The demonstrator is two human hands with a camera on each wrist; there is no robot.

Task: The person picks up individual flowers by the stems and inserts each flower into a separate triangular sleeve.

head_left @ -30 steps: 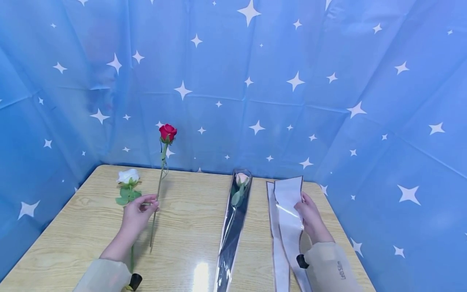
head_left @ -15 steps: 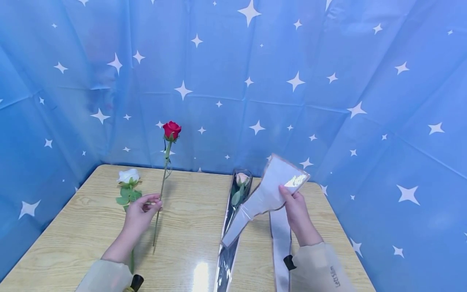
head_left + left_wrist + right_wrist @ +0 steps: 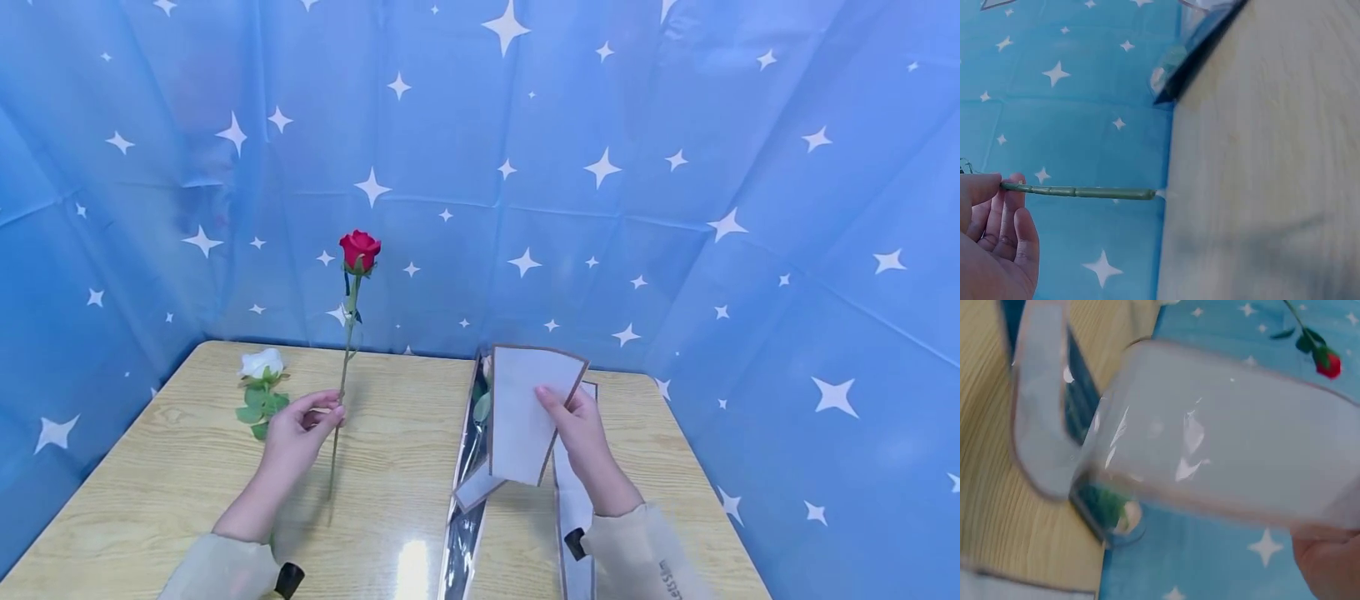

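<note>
Between thumb and fingers, my left hand (image 3: 302,429) pinches the stem of a red rose (image 3: 360,252), held upright above the table. In the left wrist view the cut end of its green stem (image 3: 1110,193) juts out past the fingers. My right hand (image 3: 581,433) grips the edge of a white flower sleeve with a brown border (image 3: 525,417), its thumb on the front. The sleeve bends, and its narrow end hangs over a wrapped pale pink rose (image 3: 482,407), partly hiding it. In the right wrist view the white sleeve (image 3: 1210,437) fills the middle, somewhat blurred.
A white rose (image 3: 262,364) with green leaves lies at the table's left, its stem partly behind my left arm. Another white sleeve (image 3: 576,500) lies under my right forearm. The wooden table (image 3: 397,467) ends at a blue star-patterned curtain (image 3: 450,167).
My right hand has lifted one white sleeve off the other and carried it left, over the wrapped rose. My left hand has raised the red rose slightly and shifted it right.
</note>
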